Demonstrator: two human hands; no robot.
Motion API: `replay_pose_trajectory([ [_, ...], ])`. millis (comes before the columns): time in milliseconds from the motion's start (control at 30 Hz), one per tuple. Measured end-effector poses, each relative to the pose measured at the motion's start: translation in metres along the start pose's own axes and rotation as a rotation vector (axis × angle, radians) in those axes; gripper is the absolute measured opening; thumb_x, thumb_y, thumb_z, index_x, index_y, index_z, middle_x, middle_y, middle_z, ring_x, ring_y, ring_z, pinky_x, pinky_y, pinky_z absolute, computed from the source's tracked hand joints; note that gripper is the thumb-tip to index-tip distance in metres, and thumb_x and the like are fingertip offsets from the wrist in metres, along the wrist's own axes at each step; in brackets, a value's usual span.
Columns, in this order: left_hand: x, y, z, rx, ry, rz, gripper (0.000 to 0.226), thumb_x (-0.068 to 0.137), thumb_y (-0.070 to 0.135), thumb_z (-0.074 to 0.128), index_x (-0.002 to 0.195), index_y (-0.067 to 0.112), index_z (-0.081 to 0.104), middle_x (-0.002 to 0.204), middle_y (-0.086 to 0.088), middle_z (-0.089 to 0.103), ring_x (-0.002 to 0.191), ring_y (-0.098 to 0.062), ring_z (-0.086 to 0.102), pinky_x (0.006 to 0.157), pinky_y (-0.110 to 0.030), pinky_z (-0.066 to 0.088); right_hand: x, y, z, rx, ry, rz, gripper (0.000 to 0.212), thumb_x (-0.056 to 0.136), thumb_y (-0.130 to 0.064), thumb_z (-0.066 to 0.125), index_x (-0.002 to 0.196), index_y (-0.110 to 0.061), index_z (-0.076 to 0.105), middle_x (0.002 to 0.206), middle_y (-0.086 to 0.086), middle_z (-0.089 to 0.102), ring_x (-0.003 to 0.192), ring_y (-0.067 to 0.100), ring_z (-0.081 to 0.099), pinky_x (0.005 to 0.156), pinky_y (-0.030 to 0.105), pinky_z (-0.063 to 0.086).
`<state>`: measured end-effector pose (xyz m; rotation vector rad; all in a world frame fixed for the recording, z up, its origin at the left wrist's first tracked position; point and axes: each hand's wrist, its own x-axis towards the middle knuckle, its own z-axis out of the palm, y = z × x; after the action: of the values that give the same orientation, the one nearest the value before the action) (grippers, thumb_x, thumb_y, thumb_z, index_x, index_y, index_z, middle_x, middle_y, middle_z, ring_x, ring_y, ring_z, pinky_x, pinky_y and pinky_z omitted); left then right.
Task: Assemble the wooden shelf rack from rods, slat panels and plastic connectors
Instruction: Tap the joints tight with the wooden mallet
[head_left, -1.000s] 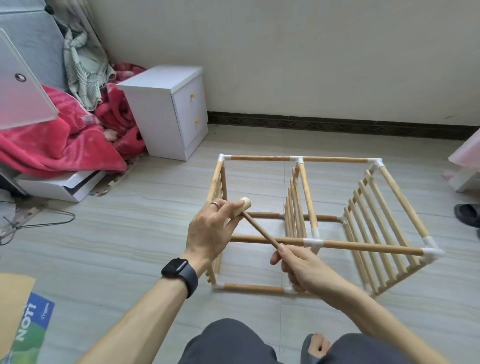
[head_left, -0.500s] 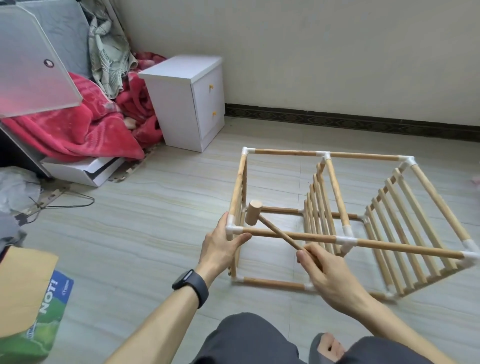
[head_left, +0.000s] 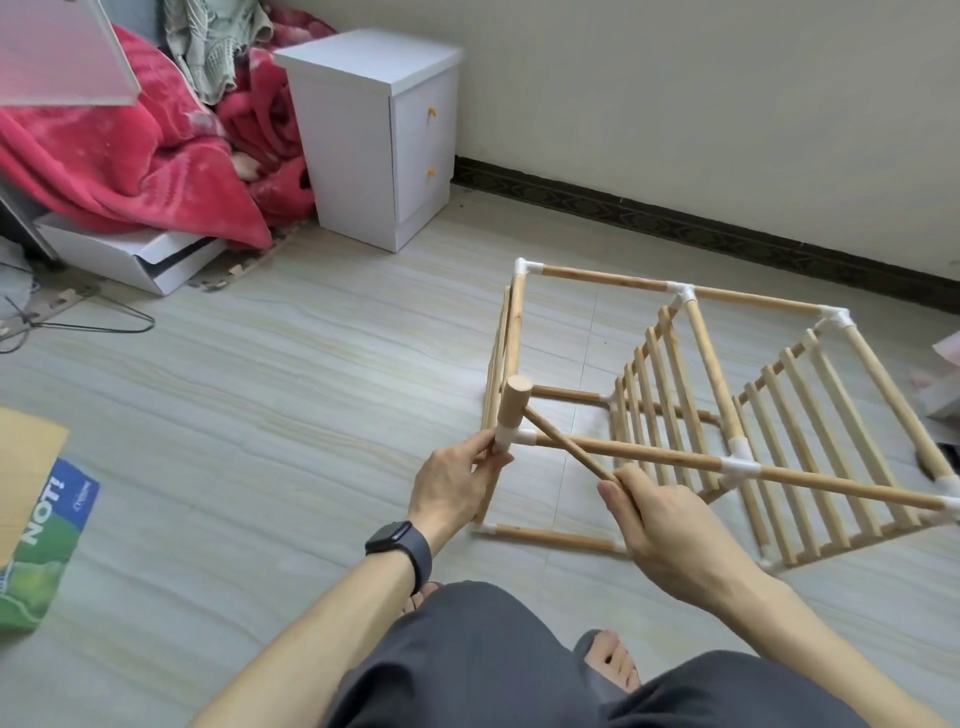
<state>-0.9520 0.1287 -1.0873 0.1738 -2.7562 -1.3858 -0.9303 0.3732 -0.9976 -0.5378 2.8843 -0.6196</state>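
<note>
The wooden shelf rack (head_left: 701, 353) lies on its side on the floor, its rods joined by white plastic connectors, with slat panels standing inside it. My right hand (head_left: 654, 514) grips the handle of a small wooden mallet (head_left: 514, 402). The mallet's head rests on top of the near left corner connector (head_left: 522, 435). My left hand (head_left: 457, 480), with a watch on its wrist, pinches the frame's upright rod just below that connector.
A white two-drawer cabinet (head_left: 379, 135) stands by the wall to the back left. Red blankets (head_left: 130, 161) and a white box (head_left: 135, 254) lie left of it. A cardboard and green package (head_left: 36, 525) sits at the left edge. My knees and bare feet are below the rack.
The mallet head has come down from beside my left hand onto the corner connector. My left hand has moved from the mallet to the corner. The view has shifted left.
</note>
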Motion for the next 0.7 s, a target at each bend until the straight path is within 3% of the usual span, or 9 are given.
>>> replay_pose_trajectory([
  [67,0.001,-0.002,0.000,0.032,0.006,0.025,0.026,0.097,0.051,0.058,0.122,0.047,0.061,0.095,0.010,0.076,0.087,-0.018,0.070,0.071,-0.037,0.055,0.000,-0.005,-0.007,0.016,0.063,-0.090,0.030,0.101,-0.051,0.033,0.087,-0.029,0.048,0.059,-0.003,0.056,0.050,0.017,0.053,0.051,0.045,0.048],
  [200,0.001,-0.003,0.001,0.064,0.013,0.071,0.032,0.098,0.052,0.054,0.126,0.039,0.062,0.090,0.004,0.076,0.084,-0.022,0.070,0.067,-0.038,0.054,-0.008,-0.012,-0.008,0.227,0.386,-0.261,0.020,0.107,-0.040,0.037,0.093,-0.029,0.045,0.052,-0.006,0.045,0.041,0.017,0.046,0.035,0.025,0.035],
  [267,0.001,-0.004,0.000,0.069,0.014,0.074,0.030,0.098,0.052,0.055,0.125,0.039,0.063,0.090,0.004,0.076,0.080,-0.024,0.069,0.066,-0.037,0.054,-0.010,-0.012,-0.003,0.086,0.320,-0.237,0.017,0.107,-0.043,0.032,0.092,-0.036,0.035,0.050,-0.007,0.043,0.038,0.015,0.045,0.034,0.020,0.032],
  [333,0.001,-0.005,0.000,0.085,0.013,0.077,0.027,0.099,0.050,0.055,0.122,0.038,0.063,0.089,0.004,0.076,0.075,-0.025,0.067,0.064,-0.036,0.053,-0.014,-0.006,0.003,-0.172,0.099,-0.167,0.024,0.104,-0.052,0.025,0.086,-0.036,0.029,0.054,-0.005,0.049,0.040,0.012,0.047,0.038,0.025,0.038],
  [367,0.002,-0.006,0.000,0.092,0.014,0.084,0.027,0.099,0.050,0.055,0.121,0.038,0.063,0.088,0.004,0.076,0.071,-0.023,0.065,0.062,-0.035,0.052,-0.013,-0.001,0.004,-0.175,0.092,-0.161,0.027,0.103,-0.053,0.025,0.086,-0.034,0.031,0.055,-0.004,0.050,0.041,0.012,0.046,0.038,0.027,0.038],
  [467,0.002,-0.007,0.000,0.107,0.025,0.115,0.030,0.099,0.051,0.054,0.124,0.036,0.063,0.086,0.004,0.076,0.059,-0.016,0.055,0.058,-0.029,0.045,-0.015,0.000,-0.001,-0.046,0.303,-0.245,0.026,0.107,-0.042,0.031,0.092,-0.025,0.042,0.051,-0.006,0.043,0.034,0.012,0.039,0.031,0.026,0.034],
  [600,0.002,-0.008,0.003,0.132,0.042,0.110,0.027,0.099,0.052,0.053,0.119,0.036,0.062,0.082,0.004,0.075,0.064,-0.020,0.060,0.057,-0.029,0.042,-0.013,-0.002,-0.001,-0.265,0.127,-0.182,0.029,0.104,-0.050,0.022,0.089,-0.029,0.035,0.054,-0.004,0.048,0.039,0.012,0.045,0.036,0.026,0.037],
  [700,0.002,-0.008,0.002,0.127,0.047,0.130,0.029,0.099,0.051,0.054,0.122,0.035,0.063,0.082,0.003,0.075,0.062,-0.019,0.060,0.055,-0.027,0.038,-0.011,-0.008,-0.004,-0.006,0.342,-0.273,0.022,0.108,-0.042,0.030,0.094,-0.028,0.040,0.053,-0.010,0.042,0.039,0.018,0.044,0.034,0.019,0.030],
])
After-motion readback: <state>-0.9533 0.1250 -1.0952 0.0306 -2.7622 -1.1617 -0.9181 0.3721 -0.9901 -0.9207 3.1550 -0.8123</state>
